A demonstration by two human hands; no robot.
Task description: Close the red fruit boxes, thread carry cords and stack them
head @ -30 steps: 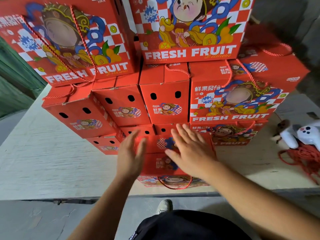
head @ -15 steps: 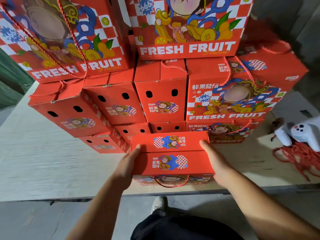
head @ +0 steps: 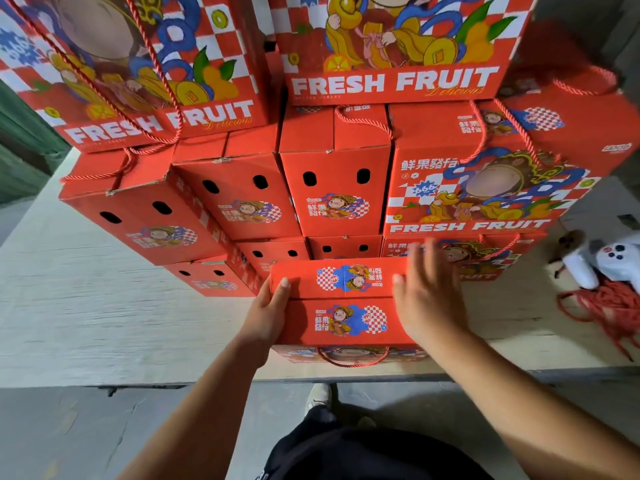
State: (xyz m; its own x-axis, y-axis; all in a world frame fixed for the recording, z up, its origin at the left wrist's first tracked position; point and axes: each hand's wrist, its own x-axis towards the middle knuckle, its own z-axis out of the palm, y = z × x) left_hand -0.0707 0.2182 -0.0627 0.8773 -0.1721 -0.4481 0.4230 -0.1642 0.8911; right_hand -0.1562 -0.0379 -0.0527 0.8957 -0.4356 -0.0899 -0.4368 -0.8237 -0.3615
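While the closed red box (head: 346,299) is lying at the platform's (head: 104,323) near edge, its long axis is running across, from one set of fingers to the other. Left hand (head: 266,313) is curling round its left end; right hand (head: 427,299) is hovering flat and relaxed over the right end, grasping nothing. Just beyond the fingertips, the stacked boxes (head: 332,192) are walling off any push forward; loose red cords (head: 602,306) are lying well off to the right.
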